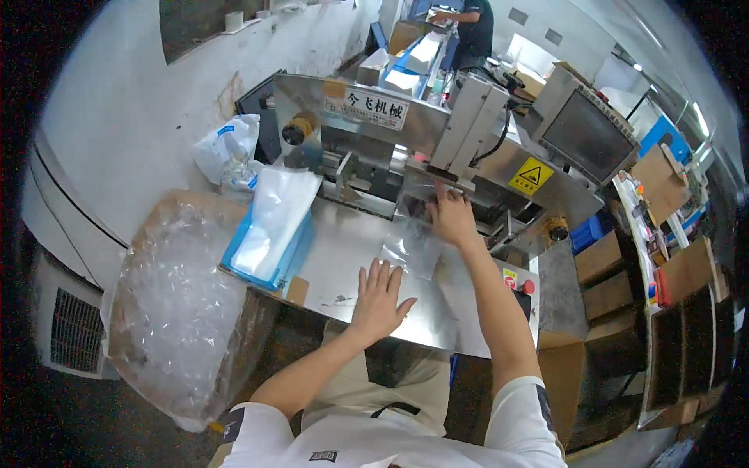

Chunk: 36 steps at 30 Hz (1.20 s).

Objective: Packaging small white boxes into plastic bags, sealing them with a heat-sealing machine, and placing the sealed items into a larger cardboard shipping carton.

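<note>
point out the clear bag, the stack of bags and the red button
clear bag (411, 243), head view, middle of the film
stack of bags (273, 222), head view, top sheet
red button (528, 286), head view, its cap

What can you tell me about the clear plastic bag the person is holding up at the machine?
The clear plastic bag is thin, see-through film, glossy and slightly wrinkled, and looks empty. It lies flat on the shiny steel table, its top edge pushed in under the machine's head. The right hand grips its upper right corner. The left hand rests flat on the table just below it, apart from it.
</note>
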Motion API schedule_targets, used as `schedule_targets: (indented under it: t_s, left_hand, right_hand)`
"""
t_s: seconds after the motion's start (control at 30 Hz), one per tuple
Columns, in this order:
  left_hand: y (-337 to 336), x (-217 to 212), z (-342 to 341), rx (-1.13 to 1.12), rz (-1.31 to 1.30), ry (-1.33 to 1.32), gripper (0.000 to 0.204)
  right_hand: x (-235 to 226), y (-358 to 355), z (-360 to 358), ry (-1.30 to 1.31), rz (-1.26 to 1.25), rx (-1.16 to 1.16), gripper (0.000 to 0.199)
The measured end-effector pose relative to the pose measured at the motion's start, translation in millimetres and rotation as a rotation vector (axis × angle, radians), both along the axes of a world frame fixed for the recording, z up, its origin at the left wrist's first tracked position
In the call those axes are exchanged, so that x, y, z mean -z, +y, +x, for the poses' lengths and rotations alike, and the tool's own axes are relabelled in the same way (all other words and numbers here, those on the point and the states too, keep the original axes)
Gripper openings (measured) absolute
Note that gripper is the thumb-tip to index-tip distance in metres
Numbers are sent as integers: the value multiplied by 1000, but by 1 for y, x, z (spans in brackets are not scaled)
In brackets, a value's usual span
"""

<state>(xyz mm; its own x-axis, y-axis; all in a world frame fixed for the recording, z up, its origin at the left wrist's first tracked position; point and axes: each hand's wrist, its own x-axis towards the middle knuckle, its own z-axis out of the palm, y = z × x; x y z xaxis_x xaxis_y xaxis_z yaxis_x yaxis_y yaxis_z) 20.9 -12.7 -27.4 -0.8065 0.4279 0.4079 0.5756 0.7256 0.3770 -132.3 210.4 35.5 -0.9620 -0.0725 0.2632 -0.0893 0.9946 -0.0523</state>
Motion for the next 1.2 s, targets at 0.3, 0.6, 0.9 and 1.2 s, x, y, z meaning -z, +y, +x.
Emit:
schedule_targets:
  t_s: [0.3, 0.6, 0.9, 1.2]
  left_hand:
    - [-1, -4, -3, -63, 174, -23, 82]
    - [-7, -3, -5, -100, 306, -65, 89]
    - [-5, -2, -5, -57, 268, -62, 89]
    - [0, 3, -8, -20, 200, -55, 89]
  right_hand:
    - [-13, 4, -9, -97, 93, -8, 53]
    - [-19, 3, -2, -143, 11, -32, 54]
    - [-9, -9, 161, 102, -712, -69, 55]
    - [18, -6, 212, -42, -991, 72, 57]
